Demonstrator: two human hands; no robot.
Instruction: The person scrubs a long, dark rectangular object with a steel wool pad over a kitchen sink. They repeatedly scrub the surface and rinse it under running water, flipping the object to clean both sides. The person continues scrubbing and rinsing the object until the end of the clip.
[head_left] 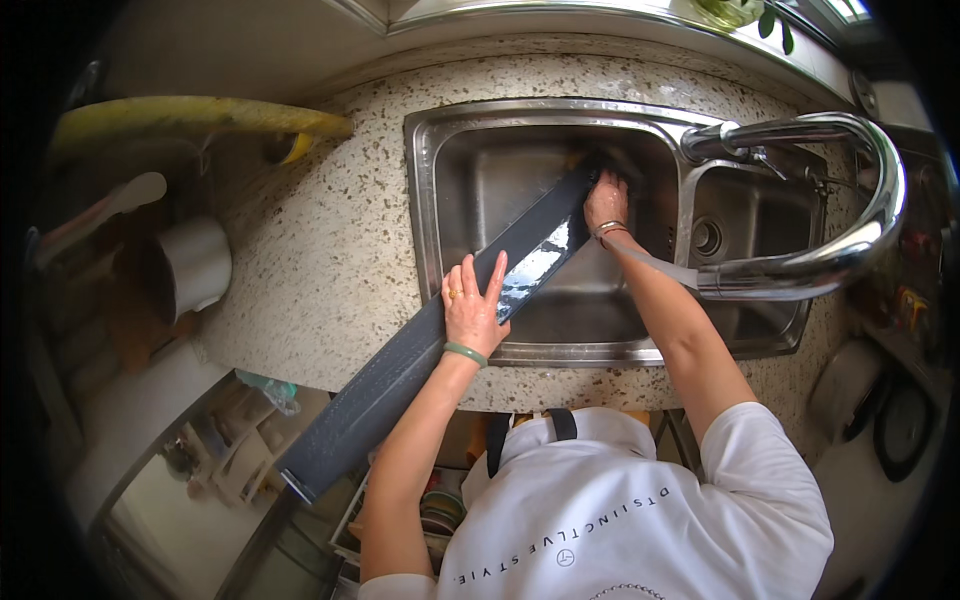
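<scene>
A long dark grey trough-like panel (395, 365) lies slantwise. Its far end is down in the large sink basin (480, 160), and its near end juts past the counter's front edge. Its inner face looks wet and shiny. My left hand (472, 305) rests on the panel over the sink's left rim, fingers stretched and spread. Down in the basin, my right hand (606, 203) is at the panel's far end with its fingers curled; what they close on is hidden. From the chrome faucet (800, 275), a stream of water (655, 262) runs onto my right wrist.
A smaller basin with a drain (707, 236) adjoins on the right. On the speckled counter (310, 230) at left stand a white pot-like container (190, 265) and a yellow curved object (200, 115). A dark round lid or pan (905, 425) is at far right.
</scene>
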